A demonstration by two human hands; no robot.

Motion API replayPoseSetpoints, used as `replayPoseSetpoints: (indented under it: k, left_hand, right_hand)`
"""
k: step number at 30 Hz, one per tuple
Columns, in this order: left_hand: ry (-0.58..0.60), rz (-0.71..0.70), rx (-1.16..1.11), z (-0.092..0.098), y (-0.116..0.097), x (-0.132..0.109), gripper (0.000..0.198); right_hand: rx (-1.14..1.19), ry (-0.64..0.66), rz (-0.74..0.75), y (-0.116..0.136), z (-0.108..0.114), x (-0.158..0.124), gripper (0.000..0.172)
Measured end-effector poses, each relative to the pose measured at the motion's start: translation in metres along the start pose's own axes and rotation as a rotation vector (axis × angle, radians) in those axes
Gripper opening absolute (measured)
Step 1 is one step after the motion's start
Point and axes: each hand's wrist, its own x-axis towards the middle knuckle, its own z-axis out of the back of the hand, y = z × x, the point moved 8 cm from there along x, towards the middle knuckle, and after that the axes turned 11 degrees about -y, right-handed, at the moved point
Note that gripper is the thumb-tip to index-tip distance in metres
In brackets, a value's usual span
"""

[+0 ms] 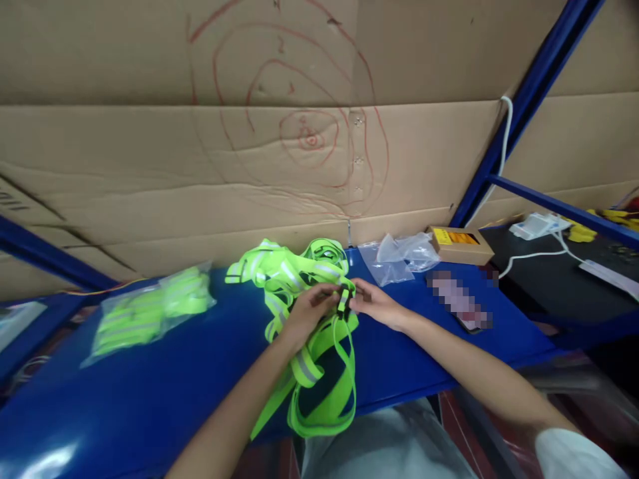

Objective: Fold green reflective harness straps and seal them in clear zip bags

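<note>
A tangle of neon-green reflective straps (304, 366) with silver stripes lies on the blue table and hangs over its front edge. My left hand (317, 303) is closed on a black buckle (343, 303) on one strap, thumb and fingers pinching its left side. From the right, my right hand (372, 303) grips the same buckle with its fingertips. A small green strip shows across the buckle between the two hands. Behind them, more of the straps are heaped toward the cardboard wall. My fingers partly hide the buckle.
Clear bags of folded green straps (150, 309) lie at the left on the blue table (200, 392). An empty plastic bag (399, 258), a cardboard box (462, 246) and a blurred-out phone (459, 303) are at the right. A cardboard wall (150, 146) stands behind, with blue frame posts (524, 100).
</note>
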Motion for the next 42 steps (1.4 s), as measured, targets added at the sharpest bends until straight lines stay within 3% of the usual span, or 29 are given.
replayPoseSetpoints:
  k: [5,9,14,16,20,22,26,30,32,36,39,42]
  left_hand:
    - [0.104,0.059,0.066,-0.011,0.009,-0.006,0.025]
    - [0.112,0.133,0.101,-0.01,0.017,-0.009,0.039]
    - [0.186,-0.163,0.378,-0.013,-0.019,-0.013,0.037]
    - [0.141,-0.205,0.419,-0.004,-0.038,-0.011,0.039]
    - [-0.115,-0.344,0.472,0.032,-0.082,-0.005,0.044]
    - [-0.206,-0.34,0.369,0.048,-0.089,-0.003,0.046]
    - [-0.155,-0.029,-0.092,0.051,-0.05,0.002,0.056]
    - [-0.037,0.084,-0.15,0.025,-0.013,-0.008,0.057]
    - [0.014,0.018,0.004,0.012,-0.011,-0.016,0.055]
    - [0.136,-0.308,0.316,-0.008,-0.03,-0.031,0.039]
    - [0.195,-0.522,0.424,-0.011,-0.037,-0.038,0.033]
    - [0.178,-0.676,0.493,-0.009,-0.037,-0.038,0.041]
  right_hand:
    - [-0.082,-0.047,0.015,-0.008,0.009,0.002,0.061]
    - [-0.091,-0.14,0.013,-0.018,0.024,0.002,0.059]
    - [-0.047,-0.211,0.031,-0.012,0.032,-0.002,0.057]
    - [-0.036,-0.248,0.054,-0.002,0.04,-0.003,0.058]
    - [-0.035,-0.352,0.091,0.017,0.065,0.001,0.057]
    - [-0.03,-0.402,0.095,0.021,0.077,0.003,0.059]
    - [-0.002,-0.405,0.045,0.015,0.082,0.006,0.059]
    - [0.014,-0.323,-0.03,0.005,0.071,0.004,0.057]
    - [0.008,-0.304,-0.049,0.003,0.066,0.002,0.055]
    - [-0.036,-0.283,-0.096,0.005,0.057,-0.002,0.053]
    - [-0.089,-0.244,-0.105,0.01,0.05,-0.006,0.052]
    - [-0.14,-0.209,-0.066,0.017,0.046,-0.009,0.052]
